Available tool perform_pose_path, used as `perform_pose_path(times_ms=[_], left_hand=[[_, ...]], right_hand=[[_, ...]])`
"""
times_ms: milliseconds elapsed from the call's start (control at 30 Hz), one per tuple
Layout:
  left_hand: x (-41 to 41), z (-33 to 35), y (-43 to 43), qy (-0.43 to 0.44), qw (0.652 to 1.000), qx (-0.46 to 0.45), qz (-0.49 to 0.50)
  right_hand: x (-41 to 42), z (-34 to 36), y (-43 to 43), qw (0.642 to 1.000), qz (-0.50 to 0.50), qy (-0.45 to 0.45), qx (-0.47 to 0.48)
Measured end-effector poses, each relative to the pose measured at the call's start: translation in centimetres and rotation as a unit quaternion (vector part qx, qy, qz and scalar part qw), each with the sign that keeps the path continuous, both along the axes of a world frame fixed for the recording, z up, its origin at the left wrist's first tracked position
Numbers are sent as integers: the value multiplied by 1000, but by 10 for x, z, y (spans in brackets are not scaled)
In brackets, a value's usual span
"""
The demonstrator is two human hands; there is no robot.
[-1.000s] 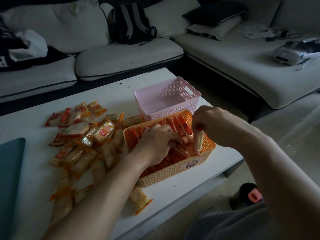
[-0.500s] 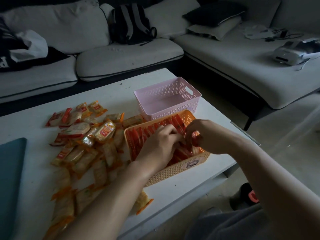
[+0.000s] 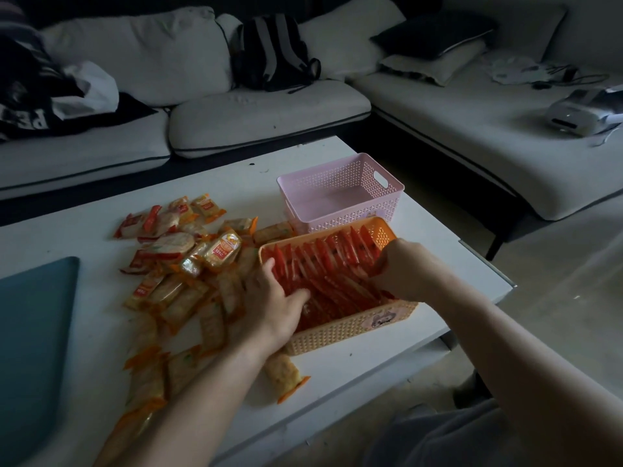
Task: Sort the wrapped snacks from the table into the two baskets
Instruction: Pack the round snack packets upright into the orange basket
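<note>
- Orange plastic, moulded in a woven lattice, is forming the near basket (image 3: 344,332); it is sitting at the right front of the white worktop (image 3: 84,237), a small cartoon sticker (image 3: 381,320) showing on its front wall.
- Red glossy wrapped snacks (image 3: 323,261) are standing on edge inside it in tight slanted rows.
- Left hand (image 3: 273,298) is reaching over the basket's left end, fingers spread and pressing flat on the red packets.
- Right hand (image 3: 401,267) is dipping in at the right end, fingers curled down among the packets; whether it is pinching one, I cannot tell.
- Pink basket (image 3: 337,220), rectangular with perforated walls and a cut-out handle, is touching the orange one from behind.
- Crinkly orange-and-yellow packets (image 3: 188,281) are lying in a loose heap just left of the orange basket.
- One lone packet (image 3: 285,372) is lying by the basket's near left corner.
</note>
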State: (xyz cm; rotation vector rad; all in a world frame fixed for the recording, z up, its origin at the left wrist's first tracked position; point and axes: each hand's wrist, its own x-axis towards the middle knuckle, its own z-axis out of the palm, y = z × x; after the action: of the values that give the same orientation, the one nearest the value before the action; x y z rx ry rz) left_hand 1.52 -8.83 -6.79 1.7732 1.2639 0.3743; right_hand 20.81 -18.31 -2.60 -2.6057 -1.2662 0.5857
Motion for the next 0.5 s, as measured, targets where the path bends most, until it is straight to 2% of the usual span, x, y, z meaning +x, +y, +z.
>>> perform_pose_path(times_ms=[67, 233, 367, 500], left_hand=[[8, -1, -5, -32, 997, -45, 50], [24, 1, -12, -82, 987, -55, 128], [46, -6, -36, -77, 988, -44, 129], [63, -7, -44, -105, 981, -60, 150]], right_hand=[[-6, -5, 3, 1000, 23, -12, -6], [1, -4, 2, 1000, 2, 17, 11], [11, -6, -1, 999, 3, 2, -54], [14, -6, 1, 993, 83, 16, -82]])
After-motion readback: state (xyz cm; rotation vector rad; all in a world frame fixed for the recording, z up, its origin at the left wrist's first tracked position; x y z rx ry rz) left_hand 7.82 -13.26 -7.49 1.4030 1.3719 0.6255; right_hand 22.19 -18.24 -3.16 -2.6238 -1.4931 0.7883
